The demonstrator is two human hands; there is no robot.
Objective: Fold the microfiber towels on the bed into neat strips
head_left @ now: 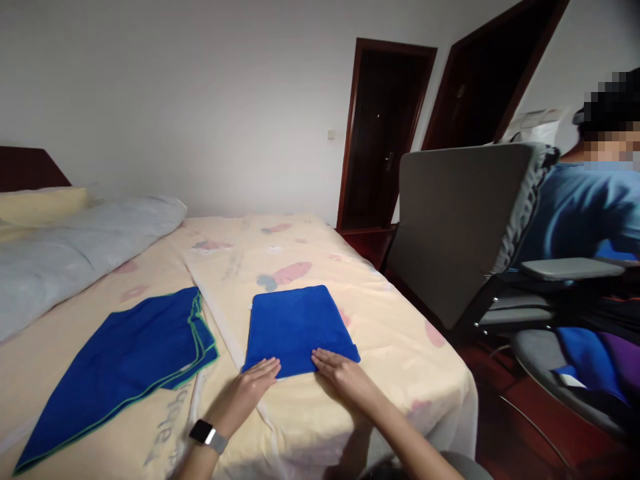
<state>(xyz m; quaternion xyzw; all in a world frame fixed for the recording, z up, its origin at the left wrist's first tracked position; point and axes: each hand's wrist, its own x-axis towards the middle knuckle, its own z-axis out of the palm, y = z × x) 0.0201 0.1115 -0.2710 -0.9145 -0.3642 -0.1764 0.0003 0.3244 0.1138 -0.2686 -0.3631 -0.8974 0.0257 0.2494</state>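
Note:
A blue cloth (297, 323), folded into a flat, roughly square shape, lies on the bed in front of me. My left hand (259, 378) rests on its near left corner, fingers stretched out flat. On the near edge towards the right, my right hand (343, 373) also lies flat, fingers extended. Neither hand grips the cloth. To the left is a second blue cloth (125, 360) with green edging, spread out in layers and apart from both hands. A watch (203, 432) with a grey band is on my left wrist.
The bed (400, 373) has a pale yellow printed sheet. A grey-white rolled quilt (95, 247) and a yellow pillow (45, 203) lie at the left. At the right, a person (590, 200) in a blue shirt sits in a grey chair (455, 227), beside the bed's edge.

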